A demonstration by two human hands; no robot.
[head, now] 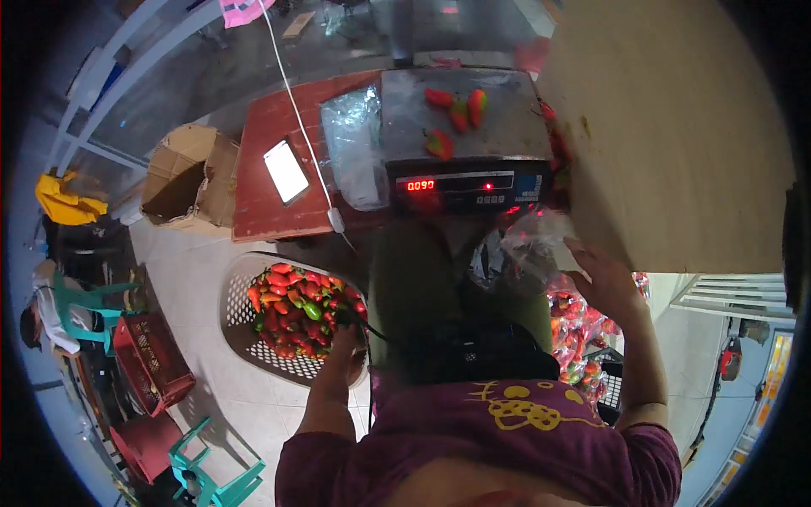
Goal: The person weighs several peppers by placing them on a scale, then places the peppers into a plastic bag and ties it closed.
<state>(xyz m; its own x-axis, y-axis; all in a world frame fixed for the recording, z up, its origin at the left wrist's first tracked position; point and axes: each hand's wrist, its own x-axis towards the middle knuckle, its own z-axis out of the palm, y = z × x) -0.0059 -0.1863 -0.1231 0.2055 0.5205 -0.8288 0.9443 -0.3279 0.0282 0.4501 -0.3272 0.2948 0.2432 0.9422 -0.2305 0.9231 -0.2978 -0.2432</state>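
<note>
My left hand reaches into a perforated plastic laundry basket at its right side, among red, orange and green peppers. Its fingers are partly hidden, so its hold cannot be told. At my lap's right, my right hand is at a clear plastic bag; whether the fingers grip the bag is unclear. Several red and green peppers lie on the metal pan of a digital scale, whose red display is lit. Left of the scale lies a stack of clear plastic bags.
The red wooden table bears a bright-screened phone and a white cable. A cardboard box stands left of it. Bagged peppers and a black crate are at my right, below a large tan board. Red crates stand far left.
</note>
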